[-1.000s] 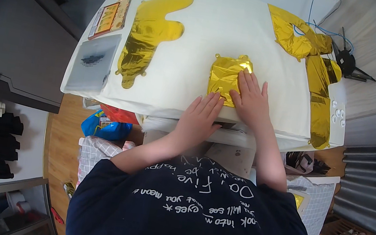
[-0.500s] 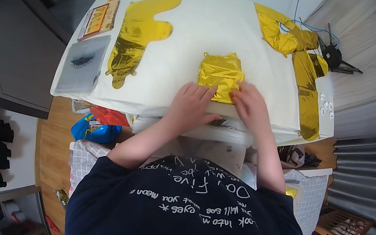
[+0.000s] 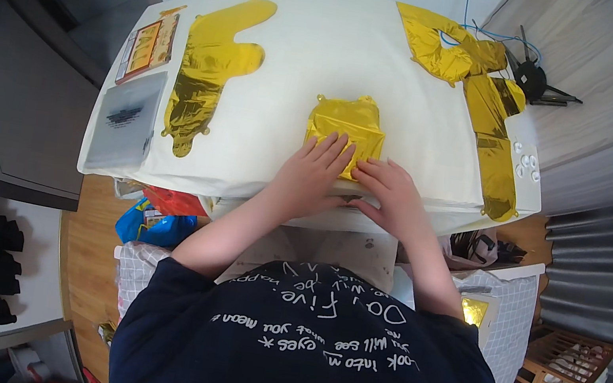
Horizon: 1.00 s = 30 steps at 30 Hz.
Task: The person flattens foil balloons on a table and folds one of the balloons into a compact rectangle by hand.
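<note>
A folded gold foil balloon (image 3: 345, 121) lies near the front middle of the white table (image 3: 304, 55). My left hand (image 3: 313, 173) lies flat on its near left part, fingers spread and pressing down. My right hand (image 3: 390, 193) rests on its near right corner, fingers pointing left toward the left hand. Both hands press the foil against the table near the front edge; neither grips it.
A flat gold foil balloon (image 3: 209, 72) lies at the left. More gold foil pieces (image 3: 489, 100) lie at the back right and along the right edge. A grey flat packet (image 3: 125, 119) and an orange card (image 3: 149, 46) sit at the left edge. A black stand (image 3: 533, 75) stands beyond the right corner.
Both hands slid back toward me along the folded foil, from its middle to its near edge. The right hand turned to point left.
</note>
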Tool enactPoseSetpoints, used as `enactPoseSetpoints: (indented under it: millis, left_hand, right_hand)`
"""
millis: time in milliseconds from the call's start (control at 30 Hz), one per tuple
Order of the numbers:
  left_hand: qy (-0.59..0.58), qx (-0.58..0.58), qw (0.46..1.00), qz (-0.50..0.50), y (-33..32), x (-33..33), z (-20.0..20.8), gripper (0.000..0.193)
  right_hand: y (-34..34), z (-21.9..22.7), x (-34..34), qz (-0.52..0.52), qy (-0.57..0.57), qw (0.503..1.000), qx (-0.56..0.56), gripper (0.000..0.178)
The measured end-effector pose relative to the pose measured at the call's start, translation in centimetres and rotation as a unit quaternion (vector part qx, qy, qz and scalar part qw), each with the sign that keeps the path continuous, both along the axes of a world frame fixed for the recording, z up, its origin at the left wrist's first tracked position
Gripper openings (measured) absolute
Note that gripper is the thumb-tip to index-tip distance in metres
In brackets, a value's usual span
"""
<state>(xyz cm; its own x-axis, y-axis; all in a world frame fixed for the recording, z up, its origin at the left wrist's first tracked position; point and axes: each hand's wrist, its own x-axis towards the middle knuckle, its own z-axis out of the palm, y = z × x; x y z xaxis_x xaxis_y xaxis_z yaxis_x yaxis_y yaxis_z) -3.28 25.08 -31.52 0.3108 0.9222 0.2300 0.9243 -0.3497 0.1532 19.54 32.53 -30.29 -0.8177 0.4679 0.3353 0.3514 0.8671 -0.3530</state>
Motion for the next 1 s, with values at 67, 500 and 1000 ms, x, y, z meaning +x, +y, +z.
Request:
enactPoseSetpoints:
  millis: [67,500,1000]
  left_hand:
    - [0.012,-0.005,1.0,-0.01,-1.1,-0.2,0.3,0.089]
    - [0.023,0.056,0.998,-0.028,-1.9,-1.9,-0.7,0.063]
    - [-0.049,0.109,0.986,-0.12,-3.7,-4.1,-0.3,0.04]
  right_hand:
    - [-0.6,-0.6,0.4,0.014,0.027,1.0,0.008,0.049]
    - [-1.8,-3.9,-1.3,-0.03,0.12,0.986,0.107,0.037]
    - [-2.3,-2.7,0.3,0.0,0.172,0.978,0.122,0.038]
